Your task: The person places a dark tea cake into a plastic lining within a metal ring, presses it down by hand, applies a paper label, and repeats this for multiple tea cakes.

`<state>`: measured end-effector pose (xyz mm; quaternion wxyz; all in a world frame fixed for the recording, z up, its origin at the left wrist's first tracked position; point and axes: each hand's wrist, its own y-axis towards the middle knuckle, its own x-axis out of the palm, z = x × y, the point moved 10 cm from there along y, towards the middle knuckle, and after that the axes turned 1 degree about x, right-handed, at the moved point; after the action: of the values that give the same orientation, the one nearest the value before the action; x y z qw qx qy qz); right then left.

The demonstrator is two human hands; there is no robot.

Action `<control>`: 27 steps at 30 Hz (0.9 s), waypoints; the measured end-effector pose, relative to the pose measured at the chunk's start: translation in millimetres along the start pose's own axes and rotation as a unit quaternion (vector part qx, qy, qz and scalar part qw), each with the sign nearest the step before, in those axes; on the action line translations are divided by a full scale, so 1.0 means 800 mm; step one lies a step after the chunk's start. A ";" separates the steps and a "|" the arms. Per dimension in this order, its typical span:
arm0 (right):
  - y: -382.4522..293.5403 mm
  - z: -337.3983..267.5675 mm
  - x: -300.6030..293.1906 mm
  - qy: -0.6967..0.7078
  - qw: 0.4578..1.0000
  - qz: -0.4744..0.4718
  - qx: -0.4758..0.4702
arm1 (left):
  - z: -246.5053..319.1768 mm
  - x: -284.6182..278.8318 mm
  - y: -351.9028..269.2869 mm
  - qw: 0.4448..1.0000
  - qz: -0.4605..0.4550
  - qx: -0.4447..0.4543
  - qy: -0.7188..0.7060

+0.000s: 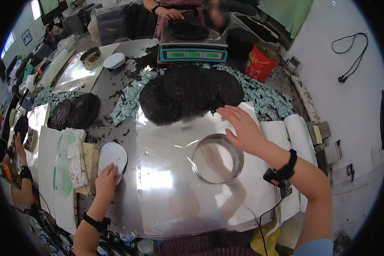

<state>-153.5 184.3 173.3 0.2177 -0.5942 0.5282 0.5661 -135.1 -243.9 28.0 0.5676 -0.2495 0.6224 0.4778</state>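
My left hand (107, 179) rests its fingers on the lower part of a stack of round white discs (113, 158); whether it grips one cannot be told. My right hand (243, 129) hovers, fingers spread and holding nothing, by the far right rim of a metal ring (195, 163). That ring lies on a shiny clear sheet (166, 211). Just beyond my right fingertips is a large heap of dark, flattened round cakes (188, 92), bordered by small pale green wrapped packets (265, 99).
Across the table a person (171, 14) stands behind a digital scale (193, 49) bearing a dark cake. A red bucket (262, 62) stands at the far right. Yellowish blocks (90, 166) and white packaging (62, 163) lie left; white rolls (299, 134) lie right. Another person's arm (24, 156) shows far left.
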 end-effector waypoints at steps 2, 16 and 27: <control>0.062 0.020 0.038 -0.069 0.998 0.000 -0.012 | -0.007 0.012 0.003 0.998 -0.056 0.001 -0.040; 0.116 0.086 0.123 -0.137 0.984 -0.059 -0.095 | -0.005 -0.006 0.018 0.982 0.023 -0.100 -0.160; 0.122 0.093 0.143 -0.255 0.954 -0.037 -0.154 | 0.001 -0.031 0.042 0.923 0.127 -0.213 -0.292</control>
<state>-294.6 170.4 83.3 0.2721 -0.4755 0.3387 0.7650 -157.8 -234.6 62.4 0.5920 -0.1325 0.3386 0.7193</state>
